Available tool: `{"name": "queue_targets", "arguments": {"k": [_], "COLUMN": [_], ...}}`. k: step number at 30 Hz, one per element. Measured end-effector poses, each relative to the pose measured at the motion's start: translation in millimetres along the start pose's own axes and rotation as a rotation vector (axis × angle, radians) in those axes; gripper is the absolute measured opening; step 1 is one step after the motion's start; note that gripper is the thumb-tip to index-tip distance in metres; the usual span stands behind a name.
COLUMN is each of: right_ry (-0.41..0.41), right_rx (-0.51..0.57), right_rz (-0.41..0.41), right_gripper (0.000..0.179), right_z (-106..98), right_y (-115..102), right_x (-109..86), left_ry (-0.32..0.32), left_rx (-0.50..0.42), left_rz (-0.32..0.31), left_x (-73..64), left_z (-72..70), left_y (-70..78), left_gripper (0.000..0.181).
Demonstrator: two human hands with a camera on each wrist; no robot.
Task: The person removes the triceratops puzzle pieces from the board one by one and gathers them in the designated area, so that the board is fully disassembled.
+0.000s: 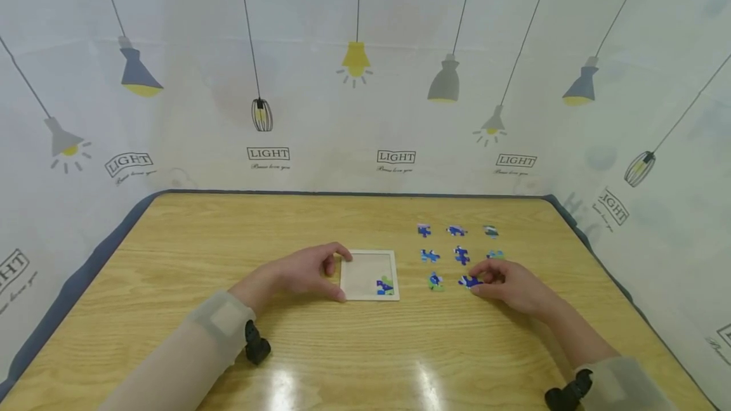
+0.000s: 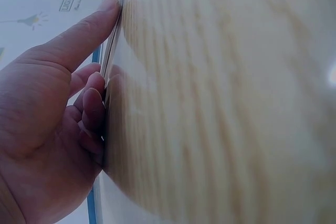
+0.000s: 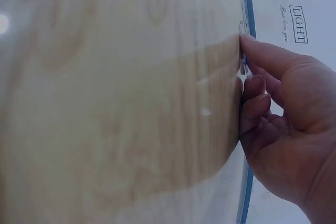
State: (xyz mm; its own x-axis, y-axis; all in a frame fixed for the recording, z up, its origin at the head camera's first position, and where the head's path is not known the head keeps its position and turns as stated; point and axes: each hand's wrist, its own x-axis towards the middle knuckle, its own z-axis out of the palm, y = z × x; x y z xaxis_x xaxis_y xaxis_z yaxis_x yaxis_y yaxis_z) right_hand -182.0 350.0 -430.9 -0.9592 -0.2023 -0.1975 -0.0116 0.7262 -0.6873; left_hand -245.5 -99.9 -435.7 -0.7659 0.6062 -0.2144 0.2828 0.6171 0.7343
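A square white puzzle tray (image 1: 362, 271) lies on the wooden table, with one blue-and-green jigsaw piece (image 1: 385, 285) in its near right corner. My left hand (image 1: 308, 271) holds the tray at its left side, thumb at the near corner and index finger at the far one. In the left wrist view, its other fingers (image 2: 93, 109) are curled down by the tabletop. My right hand (image 1: 512, 284) pinches a blue-and-white jigsaw piece (image 1: 468, 281) between thumb and fingers, close over the table. That piece is mostly hidden by the fingers in the right wrist view.
Several loose jigsaw pieces lie in rough rows right of the tray, among them a blue one (image 1: 461, 255), a green-and-blue one (image 1: 435, 281) and a teal one (image 1: 495, 254) partly behind my right hand. A white curtain (image 1: 320, 94) printed with lamps surrounds the table (image 1: 228, 227).
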Motion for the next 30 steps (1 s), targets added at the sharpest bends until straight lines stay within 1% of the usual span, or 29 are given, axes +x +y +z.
{"name": "queue_targets", "arguments": {"k": [6,13,21,24,26,28,30], "right_ry": [-0.01,-0.01,-0.015,0.004,0.011,0.001,-0.027], "right_rx": [0.024,0.045,0.071,0.065,0.073,0.095,0.125], "right_rz": [-0.01,0.004,-0.004,-0.017,-0.03,-0.054,-0.081], "right_gripper": [0.039,0.038,0.043,0.042,0.04,0.037,0.035], "right_z": [0.9,2.3,-0.8,0.2,4.5,11.8,21.2], "right_y": [-0.7,0.0,0.0,-6.2,-13.9,-25.1,-39.6], "right_x": [-0.8,1.0,3.3,3.7,4.2,5.4,6.9], "left_ry": [-0.005,-0.002,0.003,0.005,0.004,0.003,0.005], "left_rx": [-0.005,0.002,-0.003,-0.002,-0.001,0.001,0.002], "left_rz": [0.0,0.009,0.004,0.01,0.016,0.019,0.02], "left_x": [0.1,0.7,-0.4,-0.3,-0.3,-0.3,-0.6], "left_z": [-0.1,0.2,-1.0,-0.7,-0.3,0.0,-0.1], "left_y": [-0.8,-2.1,-2.9,-3.5,-3.4,-3.2,-3.0], "left_gripper": [0.072,0.072,0.073,0.072,0.073,0.072,0.072]}}
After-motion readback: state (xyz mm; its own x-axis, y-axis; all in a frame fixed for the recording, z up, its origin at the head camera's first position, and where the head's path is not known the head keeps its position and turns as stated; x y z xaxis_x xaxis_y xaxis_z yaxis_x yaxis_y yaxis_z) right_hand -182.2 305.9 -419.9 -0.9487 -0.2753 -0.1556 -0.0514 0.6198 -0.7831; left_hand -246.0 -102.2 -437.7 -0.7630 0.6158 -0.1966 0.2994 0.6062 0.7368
